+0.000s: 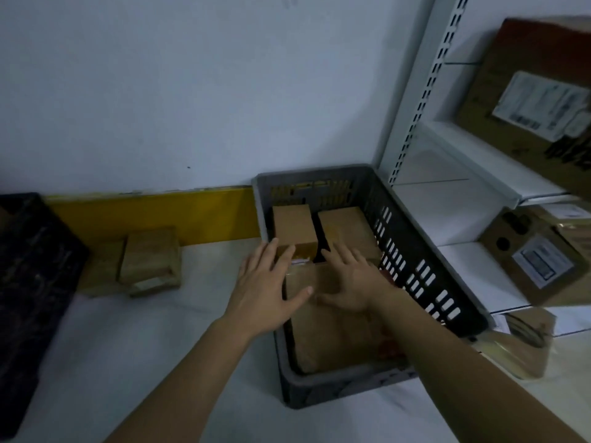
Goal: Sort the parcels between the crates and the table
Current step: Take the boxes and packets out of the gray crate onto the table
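Both hands are reaching into the grey crate (425, 238) at centre frame, fingers spread and released, gripping nothing. The left hand (267, 289) is hovering at the crate's left wall; the right hand (351, 279) is lying over a large flat parcel (329, 334). Two small parcels (294, 227) are sitting at the crate's far end. More parcels (150, 260) are resting on the table (160, 346) at left, beside a black crate (28, 282).

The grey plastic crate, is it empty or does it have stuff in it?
Not empty: the grey plastic crate holds several brown cardboard parcels.
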A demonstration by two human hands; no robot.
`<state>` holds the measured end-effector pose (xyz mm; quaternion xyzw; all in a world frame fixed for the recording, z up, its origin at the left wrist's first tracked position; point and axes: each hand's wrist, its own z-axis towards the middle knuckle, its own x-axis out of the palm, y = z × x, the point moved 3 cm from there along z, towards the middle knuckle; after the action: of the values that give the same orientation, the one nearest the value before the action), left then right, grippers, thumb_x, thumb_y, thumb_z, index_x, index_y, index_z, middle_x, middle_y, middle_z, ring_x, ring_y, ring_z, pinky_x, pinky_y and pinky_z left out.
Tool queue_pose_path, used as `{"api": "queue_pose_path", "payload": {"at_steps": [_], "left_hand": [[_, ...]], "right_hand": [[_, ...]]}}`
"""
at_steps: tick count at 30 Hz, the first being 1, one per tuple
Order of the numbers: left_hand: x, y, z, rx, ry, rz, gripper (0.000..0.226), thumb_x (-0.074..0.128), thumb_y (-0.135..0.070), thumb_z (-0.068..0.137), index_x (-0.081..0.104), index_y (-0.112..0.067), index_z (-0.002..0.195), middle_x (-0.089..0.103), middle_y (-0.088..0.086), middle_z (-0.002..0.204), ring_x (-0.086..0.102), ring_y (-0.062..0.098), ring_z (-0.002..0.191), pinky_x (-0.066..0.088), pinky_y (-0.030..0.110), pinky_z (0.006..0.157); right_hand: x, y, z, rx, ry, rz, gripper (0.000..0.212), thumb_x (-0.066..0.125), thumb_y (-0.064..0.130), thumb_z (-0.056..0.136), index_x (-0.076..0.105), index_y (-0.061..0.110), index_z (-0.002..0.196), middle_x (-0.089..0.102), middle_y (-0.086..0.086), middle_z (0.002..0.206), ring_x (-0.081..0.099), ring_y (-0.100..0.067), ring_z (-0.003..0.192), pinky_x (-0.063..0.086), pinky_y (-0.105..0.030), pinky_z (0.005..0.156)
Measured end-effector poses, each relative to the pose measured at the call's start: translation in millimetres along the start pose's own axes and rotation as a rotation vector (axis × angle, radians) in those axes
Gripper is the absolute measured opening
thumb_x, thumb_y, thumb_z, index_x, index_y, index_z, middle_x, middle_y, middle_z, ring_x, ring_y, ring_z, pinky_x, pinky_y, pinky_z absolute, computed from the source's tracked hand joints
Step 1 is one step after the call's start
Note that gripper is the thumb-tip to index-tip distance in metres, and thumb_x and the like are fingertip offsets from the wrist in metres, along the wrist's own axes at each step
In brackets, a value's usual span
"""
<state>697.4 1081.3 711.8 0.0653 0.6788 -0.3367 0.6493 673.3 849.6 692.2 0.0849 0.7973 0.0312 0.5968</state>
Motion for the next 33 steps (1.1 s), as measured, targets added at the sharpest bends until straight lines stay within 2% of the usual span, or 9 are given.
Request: {"api": "queue_pose_path", "payload": {"at_steps": [5,9,12,18,22,24,26,29,33], "left_hand": [[15,-4,-15,-0.071,0.040,0.043,0.091,0.033,-0.081,0.099,0.006,-0.034,0.172,-0.001,-0.006,0.181,-0.007,0.015,0.166,0.007,0.050,0.135],[14,-3,-16,-0.088,0.011,0.020,0.094,0.038,-0.076,0.101,0.006,-0.026,0.173,0.006,-0.005,0.181,-0.003,0.015,0.166,0.009,0.048,0.135],[13,-5,-16,-0.117,-0.009,-0.048,0.099,0.043,-0.077,0.100,0.007,-0.021,0.173,0.010,-0.003,0.181,0.001,0.015,0.166,0.010,0.045,0.135],[-10,-28,-1,-0.044,0.002,-0.440,0.098,0.048,-0.085,0.093,0.015,-0.035,0.171,0.028,-0.008,0.175,0.023,0.018,0.163,0.029,0.052,0.130],[-42,-42,10,0.002,0.002,-0.929,0.093,0.074,-0.079,0.082,0.015,-0.072,0.154,0.045,-0.033,0.154,0.048,-0.004,0.142,0.051,0.029,0.111],[-59,-41,17,-0.021,-0.092,-1.026,0.089,0.077,-0.081,0.077,0.029,-0.070,0.151,0.055,-0.029,0.148,0.056,-0.003,0.136,0.054,0.030,0.107],[-72,-35,22,-0.007,-0.204,-1.103,0.079,0.079,-0.076,0.079,0.048,-0.057,0.150,0.065,-0.020,0.144,0.063,0.004,0.132,0.057,0.030,0.103],[-88,-22,25,-0.062,-0.297,-1.256,0.066,0.080,-0.070,0.082,0.061,-0.049,0.141,0.073,-0.019,0.135,0.069,0.004,0.124,0.058,0.022,0.094],[-94,8,21,-0.174,-0.296,-1.328,0.061,0.082,-0.063,0.083,0.066,-0.046,0.139,0.074,-0.012,0.136,0.072,0.012,0.124,0.055,0.042,0.103]], "right_hand": [[-4,-1,15,-0.066,0.081,0.035,0.109,0.054,0.087,0.086,0.022,0.026,0.170,0.032,-0.009,0.169,0.034,-0.036,0.153,0.040,-0.052,0.122],[-37,-3,12,-0.157,-0.116,0.204,0.048,0.064,0.059,0.100,0.059,0.034,0.140,0.051,0.007,0.125,0.054,-0.021,0.122,0.048,-0.036,0.097],[-59,0,-4,-0.206,-0.171,0.436,0.005,0.072,0.037,0.102,0.069,0.034,0.103,0.061,0.013,0.107,0.062,-0.015,0.106,0.048,-0.033,0.085],[-139,0,-44,-0.210,-0.369,0.546,0.007,0.071,0.031,0.104,0.071,0.032,0.098,0.072,0.012,0.106,0.065,-0.007,0.099,0.054,-0.035,0.083],[-189,0,-60,-0.213,-0.536,0.668,0.006,0.068,0.036,0.106,0.073,0.032,0.104,0.072,0.020,0.104,0.063,0.012,0.098,0.047,-0.021,0.076],[-199,5,-63,-0.213,-0.653,0.720,0.016,0.060,0.038,0.110,0.073,0.032,0.116,0.070,0.025,0.110,0.060,0.017,0.103,0.047,-0.022,0.081],[-196,6,-64,-0.219,-0.733,0.824,0.033,0.049,0.044,0.114,0.062,0.035,0.142,0.064,0.025,0.136,0.055,0.014,0.123,0.047,-0.023,0.101],[-164,-2,-55,-0.127,-0.689,0.859,0.062,0.043,0.056,0.110,0.037,0.032,0.166,0.045,0.008,0.168,0.043,-0.005,0.149,0.037,-0.036,0.122],[-81,0,-30,-0.086,-0.401,0.391,0.076,0.051,0.063,0.107,0.023,0.034,0.171,0.024,0.005,0.179,0.026,-0.017,0.162,0.028,-0.048,0.131]]}}
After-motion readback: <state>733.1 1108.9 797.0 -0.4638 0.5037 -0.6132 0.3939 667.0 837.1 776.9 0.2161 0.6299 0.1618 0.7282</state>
